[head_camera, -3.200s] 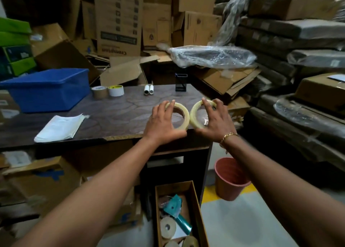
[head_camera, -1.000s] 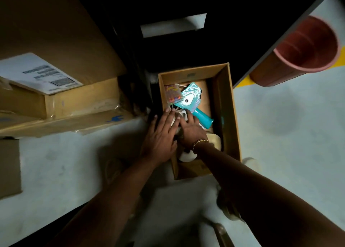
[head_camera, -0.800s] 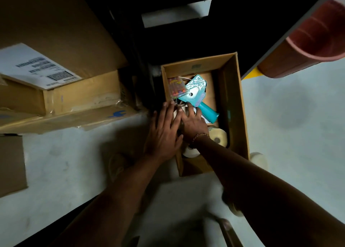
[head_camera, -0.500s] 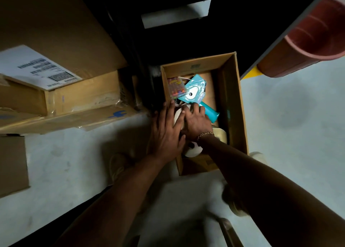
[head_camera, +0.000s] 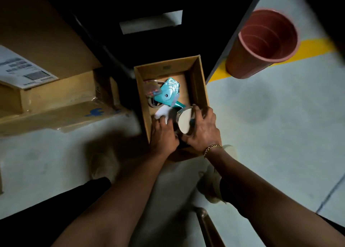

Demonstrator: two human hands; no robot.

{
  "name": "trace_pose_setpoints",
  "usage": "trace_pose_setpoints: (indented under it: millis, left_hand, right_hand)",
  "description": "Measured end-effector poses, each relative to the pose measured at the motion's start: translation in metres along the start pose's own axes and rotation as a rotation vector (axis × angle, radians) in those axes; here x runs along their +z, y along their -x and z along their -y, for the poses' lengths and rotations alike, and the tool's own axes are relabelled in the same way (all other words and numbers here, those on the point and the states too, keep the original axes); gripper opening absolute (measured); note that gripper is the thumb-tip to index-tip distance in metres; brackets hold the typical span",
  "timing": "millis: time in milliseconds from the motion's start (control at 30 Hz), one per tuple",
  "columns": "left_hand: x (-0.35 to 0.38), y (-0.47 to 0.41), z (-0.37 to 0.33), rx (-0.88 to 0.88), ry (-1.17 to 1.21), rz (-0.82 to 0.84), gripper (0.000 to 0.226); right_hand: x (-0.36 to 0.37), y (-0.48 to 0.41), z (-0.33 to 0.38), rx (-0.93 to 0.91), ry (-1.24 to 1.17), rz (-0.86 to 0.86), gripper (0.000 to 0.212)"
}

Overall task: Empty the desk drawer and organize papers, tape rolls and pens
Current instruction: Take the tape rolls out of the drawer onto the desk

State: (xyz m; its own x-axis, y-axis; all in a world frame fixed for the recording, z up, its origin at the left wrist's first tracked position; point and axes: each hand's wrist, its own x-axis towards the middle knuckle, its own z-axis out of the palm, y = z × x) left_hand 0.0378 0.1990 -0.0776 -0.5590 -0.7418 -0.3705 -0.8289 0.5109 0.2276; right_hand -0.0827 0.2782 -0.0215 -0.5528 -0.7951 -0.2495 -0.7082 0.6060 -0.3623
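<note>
Nearest, our right hand (head_camera: 202,130) grips a tape roll (head_camera: 185,121) on edge inside the drawer (head_camera: 203,97); our left hand (head_camera: 164,134) seemingly presses white paper (head_camera: 161,113). Beyond lies a teal dispenser (head_camera: 169,94). Emptying continues; next, lift the roll clear.

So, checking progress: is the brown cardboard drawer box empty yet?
Not empty: the brown cardboard drawer box holds a teal tape dispenser; right hand grips a tape roll.

left hand (head_camera: 164,134) hides drawer (head_camera: 202,89) front; its grip unclear.
</note>
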Motion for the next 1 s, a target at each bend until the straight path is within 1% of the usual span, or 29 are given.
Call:
trace_pose_setpoints:
  millis: [100, 200, 300, 400, 467, 533, 667, 767, 900, 1000]
  left_hand:
    - [0.03, -0.005, -0.003, -0.075, 0.007, 0.139, 0.081]
    - [0.055, -0.012, -0.003, -0.104, -0.034, 0.179, 0.087]
    - [0.075, -0.018, -0.001, -0.141, -0.112, 0.24, 0.093]
    - [0.078, -0.025, -0.002, -0.164, -0.189, 0.267, 0.093]
    - [0.075, -0.03, -0.006, -0.157, -0.174, 0.293, 0.091]
    - [0.074, -0.032, -0.006, -0.165, -0.112, 0.316, 0.095]
    - [0.073, -0.033, -0.003, -0.163, -0.036, 0.256, 0.103]
    - [0.06, -0.031, -0.003, -0.09, -0.096, 0.219, 0.112]
    - [0.032, -0.026, -0.002, -0.01, -0.066, 0.121, 0.104]
    - [0.007, -0.017, -0.002, 0.027, -0.046, 0.086, 0.098]
  right_hand:
    - [-0.001, 0.008, -0.007, 0.006, -0.025, 0.015, 0.104]
    - [0.0, 0.011, -0.014, -0.003, -0.027, 0.033, 0.1]
    - [0.003, 0.011, -0.02, -0.029, -0.007, 0.061, 0.101]
    - [0.007, 0.012, -0.025, -0.048, -0.005, 0.079, 0.102]
    - [0.008, 0.014, -0.025, -0.043, -0.011, 0.068, 0.103]
    - [0.007, 0.014, -0.024, -0.035, -0.008, 0.06, 0.103]
    - [0.002, 0.017, -0.024, -0.02, -0.02, 0.049, 0.103]
    - [-0.003, 0.02, -0.022, -0.006, -0.03, 0.045, 0.103]
    - [-0.014, 0.024, -0.017, 0.032, -0.053, 0.021, 0.108]
    - [-0.026, 0.03, -0.011, 0.044, -0.072, -0.003, 0.11]
